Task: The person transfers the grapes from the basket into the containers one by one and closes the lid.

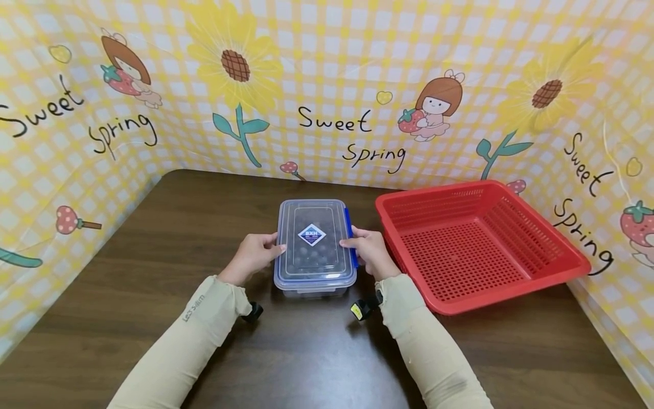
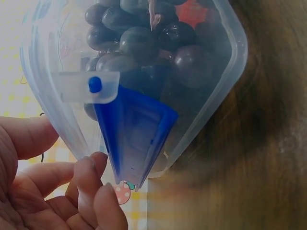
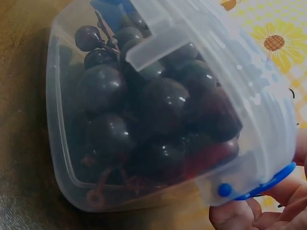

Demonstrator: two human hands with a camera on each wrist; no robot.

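Observation:
A clear plastic food container (image 1: 313, 268) with a lid and a diamond-shaped label stands in the middle of the wooden table. Dark round grapes (image 3: 163, 103) with stems show through its wall in the right wrist view. My left hand (image 1: 251, 257) holds the left side, thumb at the lid's edge. In the left wrist view, its curled fingers are beside a blue latch (image 2: 136, 129) that sticks out from the wall. The right hand (image 1: 374, 253) grips the right side, thumb on the lid and fingers by the blue latch (image 1: 351, 238) there. Both hands' fingers are partly hidden in the head view.
To the right of the container stands a red perforated plastic basket (image 1: 503, 295), close to my right hand. A yellow checked cloth (image 1: 327, 74) printed with flowers and figures rises behind the table (image 1: 286, 358) and along its sides. Each wrist carries a black strap.

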